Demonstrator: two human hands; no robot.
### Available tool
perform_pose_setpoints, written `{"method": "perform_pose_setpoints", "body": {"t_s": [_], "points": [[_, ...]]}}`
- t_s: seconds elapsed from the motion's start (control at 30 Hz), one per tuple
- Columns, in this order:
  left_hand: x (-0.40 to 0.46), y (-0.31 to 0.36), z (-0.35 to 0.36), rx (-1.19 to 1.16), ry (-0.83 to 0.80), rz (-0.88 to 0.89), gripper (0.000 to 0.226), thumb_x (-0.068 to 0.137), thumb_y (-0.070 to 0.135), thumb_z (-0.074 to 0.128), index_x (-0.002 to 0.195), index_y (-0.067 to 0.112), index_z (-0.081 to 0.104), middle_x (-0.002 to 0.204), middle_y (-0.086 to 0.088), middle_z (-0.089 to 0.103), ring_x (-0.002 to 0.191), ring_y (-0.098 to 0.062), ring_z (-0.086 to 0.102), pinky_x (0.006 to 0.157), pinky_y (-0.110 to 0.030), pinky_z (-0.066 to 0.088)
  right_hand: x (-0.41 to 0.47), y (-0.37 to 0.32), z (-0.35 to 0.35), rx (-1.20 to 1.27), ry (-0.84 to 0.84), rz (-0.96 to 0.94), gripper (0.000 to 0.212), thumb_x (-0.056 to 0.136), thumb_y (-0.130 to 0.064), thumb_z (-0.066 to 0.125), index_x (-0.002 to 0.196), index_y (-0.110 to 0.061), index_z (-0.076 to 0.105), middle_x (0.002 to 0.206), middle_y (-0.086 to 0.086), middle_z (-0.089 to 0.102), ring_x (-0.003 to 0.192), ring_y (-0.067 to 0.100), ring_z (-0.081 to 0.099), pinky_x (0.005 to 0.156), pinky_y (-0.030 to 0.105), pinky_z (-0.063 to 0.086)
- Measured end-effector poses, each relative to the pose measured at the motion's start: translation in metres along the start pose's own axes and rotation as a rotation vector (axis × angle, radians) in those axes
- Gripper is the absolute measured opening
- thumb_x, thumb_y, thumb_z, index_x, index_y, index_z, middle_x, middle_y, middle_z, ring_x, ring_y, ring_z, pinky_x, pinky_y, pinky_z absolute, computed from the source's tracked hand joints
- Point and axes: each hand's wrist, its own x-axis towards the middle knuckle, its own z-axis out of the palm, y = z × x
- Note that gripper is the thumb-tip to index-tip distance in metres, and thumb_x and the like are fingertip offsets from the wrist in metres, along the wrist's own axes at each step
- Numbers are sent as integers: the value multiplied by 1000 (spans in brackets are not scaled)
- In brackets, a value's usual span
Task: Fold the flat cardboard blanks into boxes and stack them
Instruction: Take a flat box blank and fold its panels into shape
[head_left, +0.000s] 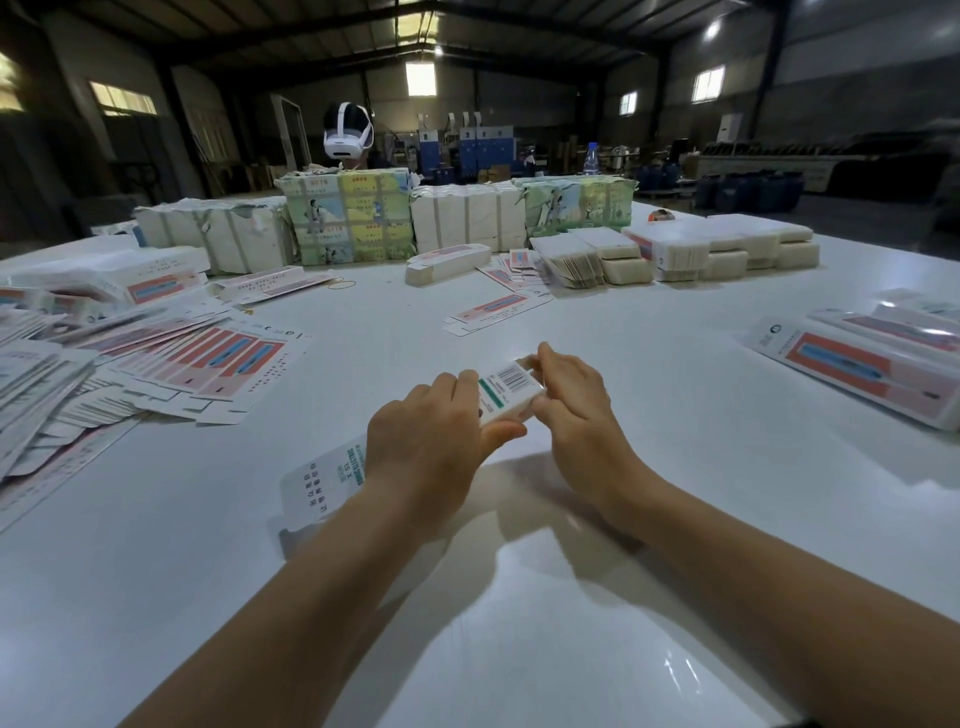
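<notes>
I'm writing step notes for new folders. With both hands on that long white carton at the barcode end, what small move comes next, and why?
Probably tuck the end flap shut. The left hand grips the long white cardboard carton around its middle, and the right hand pinches its far end by the barcode, where a small flap seems to stand out from the end. Whether the near end is closed cannot be told.
</notes>
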Motion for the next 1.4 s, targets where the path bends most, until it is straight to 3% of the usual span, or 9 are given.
{"method": "perform_pose_setpoints", "body": {"t_s": [0.13, 0.3, 0.43, 0.6, 0.67, 0.73, 1.03, 1.17, 1.4], "points": [[1, 6, -3, 33, 1, 9, 98, 67, 69, -14, 137, 20, 34, 116, 4, 54, 97, -17, 55, 63, -27, 32, 2, 4, 1, 3, 53, 8, 72, 77, -32, 26, 147, -13, 31, 113, -12, 36, 129, 13, 24, 113, 44, 23], [-3, 6, -3, 86, -9, 12, 84, 81, 65, 5, 128, 12, 49, 102, -3, 60, 89, -24, 60, 61, -31, 38, 3, 4, 5, -160, 1, 31, 76, 74, -45, 31, 143, -16, 39, 118, -9, 37, 131, 10, 21, 115, 47, 9], [-3, 3, -2, 81, -5, 35, 92, 73, 67, -9, 129, 15, 42, 107, -1, 55, 92, -22, 56, 66, -30, 34, 3, 7, 2, -154, -65, 10, 70, 82, -53, 30, 144, -22, 38, 133, -8, 37, 135, 8, 17, 116, 47, 9], [1, 5, 4, 76, -25, -10, 75, 85, 67, 11, 139, 17, 27, 119, 0, 47, 101, -20, 48, 77, -31, 34, 13, 13, -7, 412, 142, 226, 78, 89, -37, 61, 151, -28, 15, 151, -1, 29, 132, 15, 35, 101, 28, 36], [1, 8, 5, 99, -46, -5, 75, 87, 66, 13, 140, 15, 26, 120, -1, 46, 103, -21, 48, 77, -32, 33, 15, 14, -9, 802, 47, 452, 78, 77, -27, 72, 142, -24, 29, 127, 16, 56, 106, 25, 58, 74, 31, 55], [1, 10, 5, 123, -48, 5, 76, 87, 66, 11, 139, 14, 26, 119, -2, 46, 102, -21, 48, 73, -32, 30, 17, 15, -7, 967, -15, 463, 36, 82, -11, 67, 114, -5, 51, 96, 17, 70, 83, 26, 69, 59, 30, 58], [-2, 19, 1, 155, -32, 19, 87, 77, 67, -3, 132, 10, 31, 114, -3, 48, 98, -23, 50, 68, -32, 25, 3, 13, 4, 114, 85, 62, 21, 99, -16, 42, 107, -19, 60, 99, -4, 67, 91, 8, 64, 67, 16, 51], [-2, 18, 2, 126, -8, 28, 75, 87, 64, 9, 132, 9, 34, 113, -4, 49, 97, -22, 50, 70, -32, 29, 2, 10, 3, 284, 109, 105, 18, 96, -7, 44, 102, -6, 60, 100, 7, 68, 94, 21, 66, 74, 32, 57], [-4, 20, 6, 100, 20, 48, 65, 94, 61, 27, 133, 10, 33, 114, -4, 49, 96, -21, 50, 70, -31, 31, 5, 7, -2, 559, 124, 217, 27, 88, 11, 46, 92, -6, 67, 94, 14, 69, 87, 25, 69, 73, 30, 58]]}}
